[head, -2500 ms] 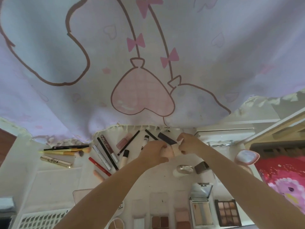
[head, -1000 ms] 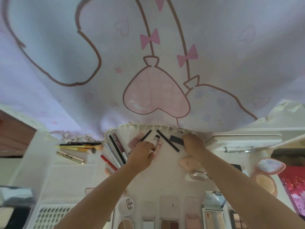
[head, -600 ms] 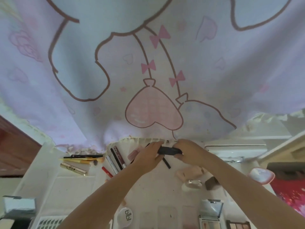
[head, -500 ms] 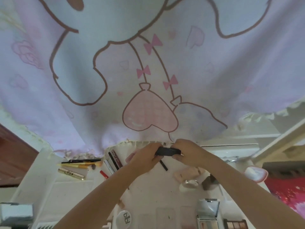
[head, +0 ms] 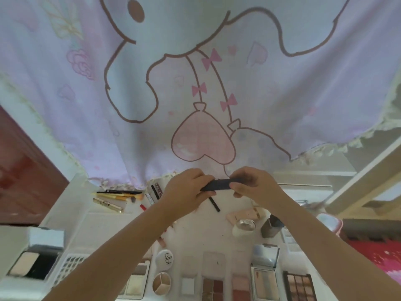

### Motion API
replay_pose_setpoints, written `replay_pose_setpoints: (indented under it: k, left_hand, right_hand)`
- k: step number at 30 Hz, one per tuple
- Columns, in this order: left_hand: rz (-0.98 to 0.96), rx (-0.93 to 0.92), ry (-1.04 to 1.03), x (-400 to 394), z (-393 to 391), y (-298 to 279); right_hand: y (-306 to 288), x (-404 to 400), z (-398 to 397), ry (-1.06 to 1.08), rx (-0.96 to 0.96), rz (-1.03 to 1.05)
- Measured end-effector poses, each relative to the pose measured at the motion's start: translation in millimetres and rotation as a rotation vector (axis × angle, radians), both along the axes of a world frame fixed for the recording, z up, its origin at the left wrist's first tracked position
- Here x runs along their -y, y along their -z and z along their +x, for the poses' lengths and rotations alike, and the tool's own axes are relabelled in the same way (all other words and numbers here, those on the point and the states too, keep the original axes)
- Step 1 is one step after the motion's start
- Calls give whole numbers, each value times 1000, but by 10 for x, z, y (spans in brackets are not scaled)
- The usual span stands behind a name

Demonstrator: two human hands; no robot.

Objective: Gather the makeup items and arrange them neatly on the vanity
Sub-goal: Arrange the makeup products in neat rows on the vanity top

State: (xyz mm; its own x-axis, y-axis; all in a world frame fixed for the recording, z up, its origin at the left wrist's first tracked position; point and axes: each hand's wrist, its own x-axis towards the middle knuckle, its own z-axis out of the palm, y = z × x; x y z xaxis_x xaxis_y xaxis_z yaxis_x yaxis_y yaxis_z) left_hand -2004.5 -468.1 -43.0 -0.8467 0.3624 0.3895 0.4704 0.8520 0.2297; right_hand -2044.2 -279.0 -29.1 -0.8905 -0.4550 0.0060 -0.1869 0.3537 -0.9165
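Both hands hold a flat dark case (head: 219, 184) above the back of the white vanity top (head: 208, 233). My left hand (head: 186, 190) pinches its left end and my right hand (head: 253, 187) pinches its right end. Pencils, brushes and tubes (head: 121, 196) lie in a row at the back left, partly hidden by my left hand. A black pencil (head: 214, 204) lies just below the case. A row of eyeshadow palettes (head: 297, 285) lines the front edge, with a round white compact (head: 165, 258) among them.
A lilac cartoon-print curtain (head: 195, 83) hangs over the back of the vanity. A beige sponge (head: 243, 215), a small white jar (head: 244, 227) and a grey container (head: 271, 227) sit at the right. A white slatted basket (head: 71, 266) stands at the left.
Both hands left the sponge and the tubes and picked up the dark case, lifting it between them. The camera tilted upward, showing more curtain.
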Motion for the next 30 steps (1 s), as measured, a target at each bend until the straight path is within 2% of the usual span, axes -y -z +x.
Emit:
replay_pose_setpoints:
  k: [3, 7, 11, 14, 21, 24, 30]
  left_hand:
    - [-32, -63, -76, -5, 190, -51]
    - [-68, 21, -178, 24, 454, -29]
    - [6, 109, -336, 249, 779, 35]
    - [35, 149, -376, 252, 928, 52]
    - [71, 81, -250, 194, 794, 44]
    - [60, 69, -163, 326, 643, 72]
    - [113, 351, -101, 784, 143, 328]
  right_hand:
    - [-8, 37, 26, -54, 42, -27]
    - [48, 73, 71, -148, 112, -30]
    - [77, -142, 19, -51, 229, -194]
    - [103, -218, 58, -58, 250, -221]
    - [207, 135, 284, -108, 255, -242]
    - [254, 313, 282, -101, 200, -168]
    - [397, 708, 218, 23, 150, -15]
